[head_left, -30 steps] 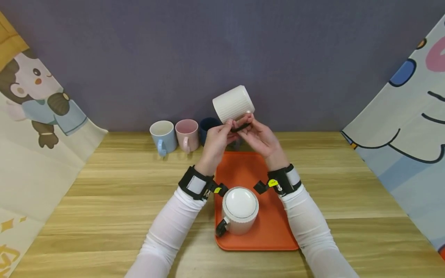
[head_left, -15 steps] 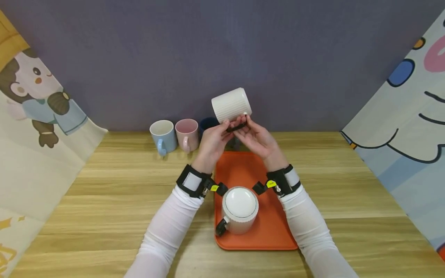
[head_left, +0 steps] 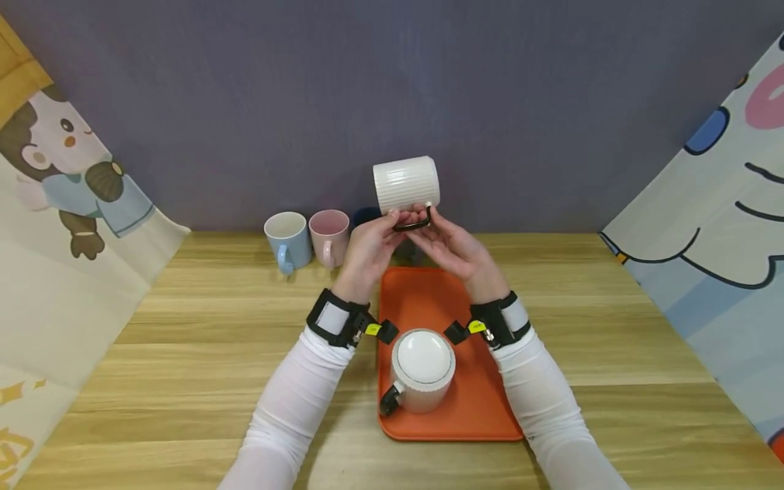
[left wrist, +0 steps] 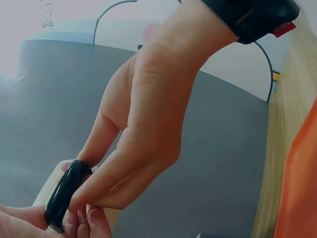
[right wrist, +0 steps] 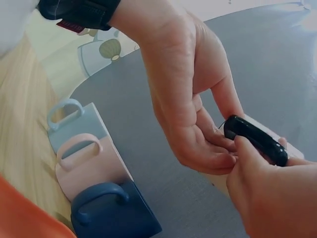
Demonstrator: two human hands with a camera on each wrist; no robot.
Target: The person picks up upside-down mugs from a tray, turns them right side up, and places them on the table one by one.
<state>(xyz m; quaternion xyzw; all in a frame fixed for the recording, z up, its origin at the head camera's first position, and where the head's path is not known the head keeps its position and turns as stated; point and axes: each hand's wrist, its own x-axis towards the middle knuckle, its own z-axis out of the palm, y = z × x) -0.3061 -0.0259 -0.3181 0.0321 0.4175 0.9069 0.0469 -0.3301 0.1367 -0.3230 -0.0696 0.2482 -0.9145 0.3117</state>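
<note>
A white ribbed mug (head_left: 406, 184) with a black handle (head_left: 414, 226) lies nearly sideways in the air before the grey backdrop, handle toward me. My left hand (head_left: 366, 253) pinches it at the handle's left end. From the right, my right hand (head_left: 461, 256) holds it near the handle's other end, thumb up against the mug. Both wrist views show fingers around the black handle (left wrist: 64, 197); most of the mug's body is hidden behind them there. Below, a second white ribbed mug (head_left: 422, 361) stands upside down on an orange tray (head_left: 484, 415), its black handle toward the lower left.
At the back, left of my hands, a light blue mug (head_left: 289, 243), a pink mug (head_left: 331, 239) and a dark blue mug (right wrist: 116, 210) stand upright in a row. The grey backdrop (head_left: 520, 136) rises close behind them.
The held mug has turned from a slant to nearly level and sunk slightly. My left hand has shifted a little left with it; the right hand has barely moved.
</note>
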